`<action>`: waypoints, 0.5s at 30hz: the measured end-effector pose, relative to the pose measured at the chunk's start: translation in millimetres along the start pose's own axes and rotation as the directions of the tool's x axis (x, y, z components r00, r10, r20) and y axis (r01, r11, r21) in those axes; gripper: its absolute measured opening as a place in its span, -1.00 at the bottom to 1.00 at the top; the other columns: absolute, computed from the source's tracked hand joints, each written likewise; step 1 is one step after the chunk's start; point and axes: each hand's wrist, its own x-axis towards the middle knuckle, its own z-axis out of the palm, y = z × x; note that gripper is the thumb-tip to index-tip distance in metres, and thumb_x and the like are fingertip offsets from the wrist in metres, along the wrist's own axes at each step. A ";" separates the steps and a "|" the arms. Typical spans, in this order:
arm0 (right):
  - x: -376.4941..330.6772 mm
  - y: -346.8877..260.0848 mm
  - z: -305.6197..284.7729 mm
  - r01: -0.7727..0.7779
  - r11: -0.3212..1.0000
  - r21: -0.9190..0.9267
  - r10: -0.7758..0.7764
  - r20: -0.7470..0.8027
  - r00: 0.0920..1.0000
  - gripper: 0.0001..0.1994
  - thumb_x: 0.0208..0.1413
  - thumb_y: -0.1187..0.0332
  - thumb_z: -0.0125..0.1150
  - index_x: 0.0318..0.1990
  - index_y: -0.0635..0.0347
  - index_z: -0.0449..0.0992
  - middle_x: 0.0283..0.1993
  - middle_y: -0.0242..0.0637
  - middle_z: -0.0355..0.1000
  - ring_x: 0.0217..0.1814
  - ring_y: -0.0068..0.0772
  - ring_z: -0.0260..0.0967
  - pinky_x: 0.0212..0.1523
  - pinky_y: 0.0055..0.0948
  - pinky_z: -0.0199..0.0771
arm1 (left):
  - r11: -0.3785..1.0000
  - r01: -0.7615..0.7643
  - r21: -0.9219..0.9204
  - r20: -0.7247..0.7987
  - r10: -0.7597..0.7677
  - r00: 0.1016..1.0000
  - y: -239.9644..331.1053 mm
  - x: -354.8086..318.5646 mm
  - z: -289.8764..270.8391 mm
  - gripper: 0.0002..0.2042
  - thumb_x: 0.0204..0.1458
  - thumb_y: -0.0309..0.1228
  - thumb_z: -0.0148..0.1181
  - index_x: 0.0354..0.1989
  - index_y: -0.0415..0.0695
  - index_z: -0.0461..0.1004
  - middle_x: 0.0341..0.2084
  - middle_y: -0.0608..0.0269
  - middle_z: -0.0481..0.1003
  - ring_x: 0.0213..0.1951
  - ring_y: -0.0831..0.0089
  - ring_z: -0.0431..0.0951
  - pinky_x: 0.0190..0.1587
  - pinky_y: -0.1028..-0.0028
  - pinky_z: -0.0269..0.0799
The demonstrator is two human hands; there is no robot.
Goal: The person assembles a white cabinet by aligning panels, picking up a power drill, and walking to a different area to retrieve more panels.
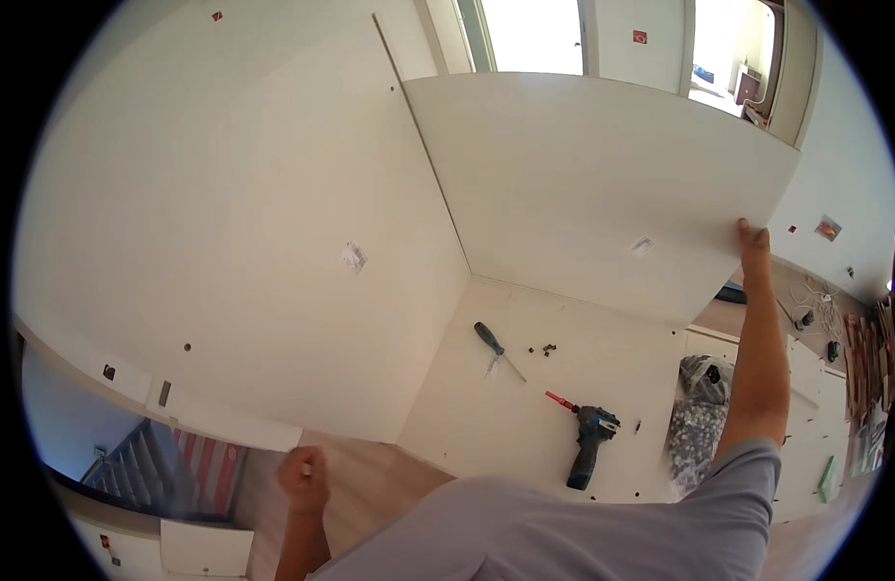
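My right hand point(756, 254) grips the right edge of an upright white panel point(583, 184), its fingertips against the panel's face. That panel meets a large white side panel point(225, 213) along a grooved corner. Both stand on a flat white board point(535, 416). Near the side panel's lower edge, my left hand point(305, 481) is curled closed. Whatever it holds, if anything, is hidden. On the flat board lie a screwdriver point(489, 337), a cordless drill driver point(593, 441) with a red-tipped bit, and several small dark fittings point(547, 350).
A clear plastic bag of small hardware point(694, 436) lies beside my right arm. Further right are more white boards point(806, 426), a white cable point(817, 300) and stacked brownish strips point(869, 349). A blue-grey opening point(142, 474) is at lower left. Behind the panel, a bright doorway point(535, 39) shows.
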 end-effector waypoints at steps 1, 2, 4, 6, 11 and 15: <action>0.0 0.8 0.3 -0.012 1.000 -0.028 0.011 -0.010 1.000 -0.37 0.26 -0.12 0.28 0.11 0.36 0.41 0.06 -0.10 0.48 0.12 -0.26 0.37 0.21 -0.27 0.33 | 0.996 0.072 -0.049 -0.170 -0.079 0.982 -8.1 -5.1 -5.6 -0.79 0.22 -0.31 0.27 -0.24 -0.23 0.52 -0.36 0.15 0.54 -0.31 0.29 0.54 -0.24 0.39 0.46; 0.5 2.0 -0.2 -0.024 0.998 -0.056 0.023 -0.024 0.999 -0.37 0.26 -0.12 0.28 0.11 0.36 0.41 0.06 -0.11 0.48 0.12 -0.26 0.37 0.21 -0.26 0.33 | 0.997 0.031 -0.068 -0.292 -0.049 0.955 -17.1 -4.5 -12.6 -0.74 0.26 -0.26 0.21 -0.15 -0.25 0.48 -0.28 0.15 0.51 -0.24 0.32 0.50 -0.17 0.39 0.44; 2.0 11.6 0.1 0.048 0.998 0.029 -0.047 -0.010 0.999 -0.35 0.25 -0.14 0.28 0.11 0.37 0.41 0.08 -0.11 0.47 0.14 -0.24 0.36 0.22 -0.26 0.32 | 0.993 0.001 -0.116 -0.439 -0.052 0.897 -8.4 20.1 -11.7 -0.61 0.32 -0.17 0.14 0.06 -0.28 0.36 -0.08 0.10 0.46 -0.07 0.32 0.46 0.00 0.36 0.39; 2.3 19.5 -1.9 0.039 0.999 0.028 -0.040 0.019 0.999 -0.34 0.24 -0.15 0.28 0.11 0.37 0.41 0.10 -0.09 0.47 0.15 -0.23 0.34 0.23 -0.26 0.30 | 0.983 -0.008 -0.184 -0.443 -0.076 0.893 8.7 43.7 -3.6 -0.49 0.33 -0.14 0.12 0.22 -0.32 0.26 0.08 0.04 0.42 0.07 0.27 0.44 0.13 0.31 0.36; 0.1 23.4 -9.5 0.003 0.997 0.078 -0.004 0.010 1.000 -0.34 0.28 -0.17 0.22 0.07 0.40 0.42 0.03 -0.12 0.46 0.07 -0.29 0.29 0.20 -0.29 0.29 | 0.903 0.033 -0.429 -0.284 -0.169 0.944 10.3 76.9 15.4 -0.39 0.33 -0.15 0.13 0.35 -0.36 0.17 0.23 -0.04 0.38 0.22 0.18 0.42 0.29 0.23 0.32; -4.8 20.4 -10.1 -0.024 0.993 0.113 0.024 -0.004 1.000 -0.35 0.31 -0.18 0.15 -0.01 0.43 0.46 -0.03 -0.11 0.44 0.01 -0.30 0.26 0.19 -0.32 0.28 | 0.771 0.214 -0.600 -0.252 -0.436 0.864 13.2 96.0 21.7 -0.46 0.36 -0.19 0.11 0.33 -0.32 0.20 0.20 -0.01 0.41 0.19 0.22 0.45 0.28 0.25 0.36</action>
